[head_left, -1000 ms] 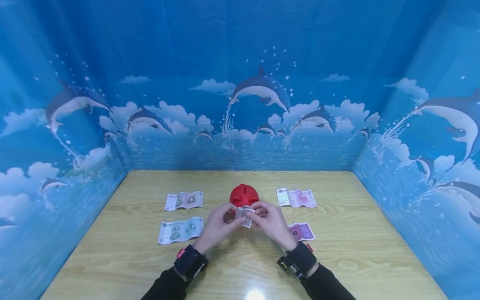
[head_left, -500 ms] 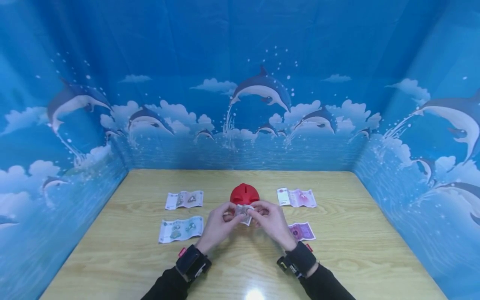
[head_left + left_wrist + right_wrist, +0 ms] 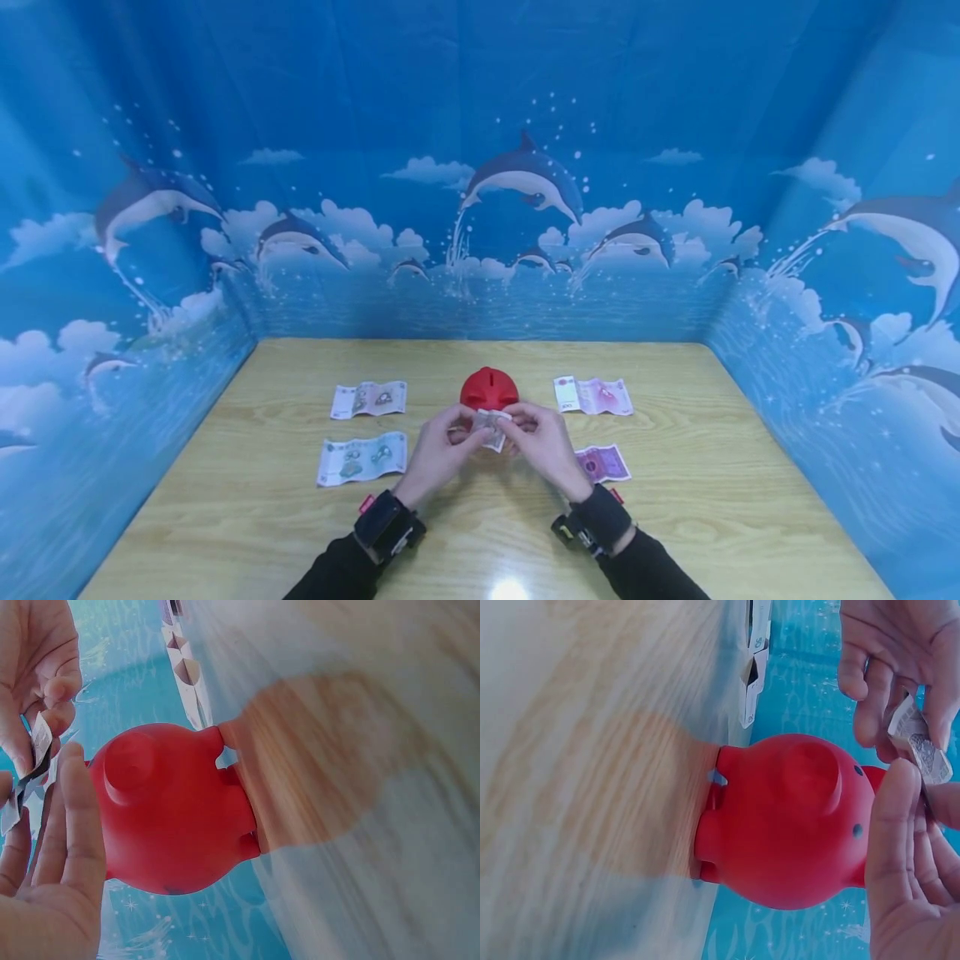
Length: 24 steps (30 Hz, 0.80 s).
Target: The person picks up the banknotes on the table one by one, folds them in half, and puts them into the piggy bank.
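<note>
Between both hands is a small, folded banknote [image 3: 492, 431], held just in front of the red piggy bank [image 3: 489, 387]. My left hand [image 3: 437, 450] pinches its left side between thumb and fingers, while my right hand [image 3: 545, 443] pinches the right side. In the right wrist view the folded banknote [image 3: 921, 746] looks greyish and creased. The piggy bank [image 3: 169, 806] stands upright on its feet, its round snout turned toward me, and a slot shows on its top in the head view. The fingers partly hide its lower front.
Flat on the wooden table [image 3: 480, 533] lie a purplish note [image 3: 368, 400] and a green note [image 3: 363, 459] at left. A pink note [image 3: 593, 395] and a purple note [image 3: 603, 463], partly behind the right hand, lie at right. A dolphin-print curtain [image 3: 360, 100] surrounds the table.
Both hands keep hold of the folded banknote and have shifted only slightly, tilting it a little. The piggy bank and the other notes stay where they were.
</note>
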Available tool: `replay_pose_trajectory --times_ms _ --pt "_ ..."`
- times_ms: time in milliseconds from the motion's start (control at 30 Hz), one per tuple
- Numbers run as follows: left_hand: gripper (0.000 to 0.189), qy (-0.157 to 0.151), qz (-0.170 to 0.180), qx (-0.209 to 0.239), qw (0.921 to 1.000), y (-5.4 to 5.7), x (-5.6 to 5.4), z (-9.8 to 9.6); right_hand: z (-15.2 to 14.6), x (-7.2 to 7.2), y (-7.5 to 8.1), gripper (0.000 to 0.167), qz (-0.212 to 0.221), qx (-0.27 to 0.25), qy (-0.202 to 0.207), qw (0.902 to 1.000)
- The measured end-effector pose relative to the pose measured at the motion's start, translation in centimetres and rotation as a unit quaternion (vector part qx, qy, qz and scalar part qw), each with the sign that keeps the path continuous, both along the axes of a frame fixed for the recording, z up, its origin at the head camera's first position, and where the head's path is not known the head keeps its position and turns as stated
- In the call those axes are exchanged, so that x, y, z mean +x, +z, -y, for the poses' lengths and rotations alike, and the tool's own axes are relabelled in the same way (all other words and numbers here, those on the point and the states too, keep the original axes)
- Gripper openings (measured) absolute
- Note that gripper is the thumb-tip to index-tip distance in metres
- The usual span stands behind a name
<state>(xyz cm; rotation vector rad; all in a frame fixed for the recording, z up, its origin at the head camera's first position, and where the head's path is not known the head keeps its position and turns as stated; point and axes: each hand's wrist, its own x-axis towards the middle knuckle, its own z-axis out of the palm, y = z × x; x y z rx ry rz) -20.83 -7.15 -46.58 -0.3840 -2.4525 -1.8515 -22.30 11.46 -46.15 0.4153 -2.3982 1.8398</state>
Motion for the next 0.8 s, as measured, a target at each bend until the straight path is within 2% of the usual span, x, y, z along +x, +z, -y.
replay_pose_trajectory --times_ms 200,333,633,800 --pt "0.019 0.009 -0.022 -0.006 0.9997 0.00 -0.05 0.07 0.29 0.03 0.11 0.013 0.000 -0.016 -0.027 0.9995" --pt "0.017 0.014 -0.015 -0.003 0.9998 -0.15 -0.07 0.11 0.53 0.07 0.22 0.012 0.007 -0.021 -0.031 0.9993" --pt "0.015 0.029 -0.026 0.016 0.9991 -0.46 -0.21 0.10 0.56 0.16 0.06 0.021 0.036 -0.036 0.017 0.9986" --pt "0.015 0.034 -0.037 -0.003 0.9987 -0.48 -0.35 0.18 0.40 0.07 -0.02 0.029 0.052 -0.038 0.043 0.9970"
